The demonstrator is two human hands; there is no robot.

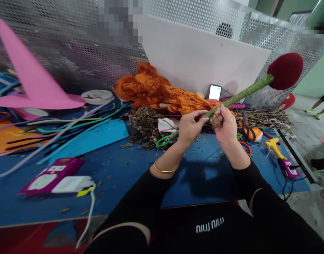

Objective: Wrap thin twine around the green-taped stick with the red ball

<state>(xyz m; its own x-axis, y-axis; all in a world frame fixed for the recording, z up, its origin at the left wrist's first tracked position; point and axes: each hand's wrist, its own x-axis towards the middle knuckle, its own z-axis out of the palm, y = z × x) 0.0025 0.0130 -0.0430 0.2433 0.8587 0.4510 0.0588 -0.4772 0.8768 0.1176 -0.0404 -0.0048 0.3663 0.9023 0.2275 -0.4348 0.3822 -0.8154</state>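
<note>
A long green-wrapped stick (241, 95) slants up to the right, with a dark red round head (286, 71) at its far end. My left hand (191, 126) is closed around its lower part, and a green loop (164, 141) sticks out at the left of that hand. Close beside it, my right hand (225, 125) pinches the stick with bent fingers; a small tan thing (217, 119) shows at those fingers. Both hands are raised above the blue table (141, 176).
Orange cloth (156, 88), dried plant matter (143, 123) and a lit phone (215, 92) lie behind my hands. Scissors (246, 128) and a yellow glue gun (274, 146) are on the right. A pink cone hat (37, 77) and a purple power strip (52, 176) are on the left.
</note>
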